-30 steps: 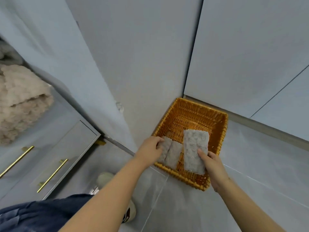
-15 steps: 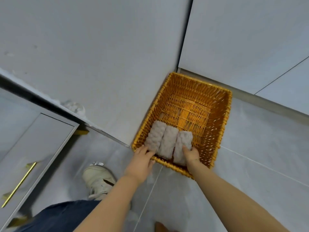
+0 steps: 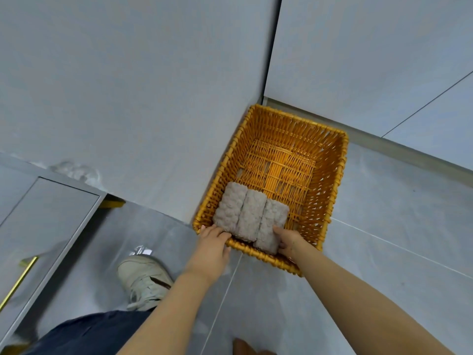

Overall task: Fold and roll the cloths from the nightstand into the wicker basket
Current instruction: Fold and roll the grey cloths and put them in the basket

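A rectangular orange woven wicker basket (image 3: 335, 190) stands on the pale grey tiled floor (image 3: 384, 252), tucked into the corner where two grey wall panels (image 3: 128, 85) meet. Inside it, three rolled grey textured cloths lie side by side, touching one another, packed against the near wall of the basket and toward its left side: the left roll (image 3: 229, 208), the middle roll (image 3: 250, 216) and the right roll (image 3: 271, 224). The rest of the basket's woven bottom shows bare beyond them. The left hand (image 3: 212, 248) rests at the near rim by the left corner, its fingertips reaching over the rim to the end of the left roll; whether they pinch it or only touch it cannot be told. The right hand (image 3: 288, 240) is inside the basket with its fingers laid along the outer side of the right roll, pressing against it. A white sneaker (image 3: 143, 280) stands on the floor below, beside a grey drawer front (image 3: 43, 226) with a gold bar handle (image 3: 18, 283).
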`<state>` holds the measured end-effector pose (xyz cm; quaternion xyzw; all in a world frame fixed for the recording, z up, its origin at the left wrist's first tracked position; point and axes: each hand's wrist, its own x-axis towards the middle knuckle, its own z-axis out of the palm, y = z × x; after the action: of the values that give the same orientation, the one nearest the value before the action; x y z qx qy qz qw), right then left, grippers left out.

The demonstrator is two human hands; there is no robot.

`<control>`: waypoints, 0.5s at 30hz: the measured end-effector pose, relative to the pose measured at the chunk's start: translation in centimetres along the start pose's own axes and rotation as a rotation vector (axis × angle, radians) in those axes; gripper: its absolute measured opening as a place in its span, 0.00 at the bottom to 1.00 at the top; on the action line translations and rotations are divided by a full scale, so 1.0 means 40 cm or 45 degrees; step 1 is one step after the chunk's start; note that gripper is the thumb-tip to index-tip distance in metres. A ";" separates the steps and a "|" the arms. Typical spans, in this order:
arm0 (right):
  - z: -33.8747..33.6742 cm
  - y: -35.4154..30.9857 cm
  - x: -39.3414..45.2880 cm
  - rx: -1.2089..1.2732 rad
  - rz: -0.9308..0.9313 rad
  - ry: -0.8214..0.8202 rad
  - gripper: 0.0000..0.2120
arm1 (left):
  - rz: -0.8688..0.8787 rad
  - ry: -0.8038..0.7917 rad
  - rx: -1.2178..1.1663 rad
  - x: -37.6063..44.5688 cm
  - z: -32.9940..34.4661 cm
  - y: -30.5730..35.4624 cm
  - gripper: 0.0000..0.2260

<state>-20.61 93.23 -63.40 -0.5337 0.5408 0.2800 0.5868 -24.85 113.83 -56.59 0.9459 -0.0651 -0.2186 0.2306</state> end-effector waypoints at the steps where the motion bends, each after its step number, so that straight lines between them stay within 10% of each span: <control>1: -0.004 0.001 0.004 -0.105 -0.068 0.037 0.29 | 0.004 0.000 0.011 -0.001 -0.001 -0.001 0.16; 6: -0.028 0.012 0.003 -0.618 -0.302 0.126 0.29 | 0.003 -0.021 0.030 -0.002 -0.005 -0.003 0.16; 15: 0.003 0.020 -0.006 -0.191 -0.040 -0.057 0.25 | 0.000 -0.081 -0.022 -0.004 -0.019 -0.007 0.16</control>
<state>-21.37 93.63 -63.46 -0.5784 0.4964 0.3223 0.5614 -24.64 114.42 -56.07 0.9365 -0.0704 -0.2493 0.2363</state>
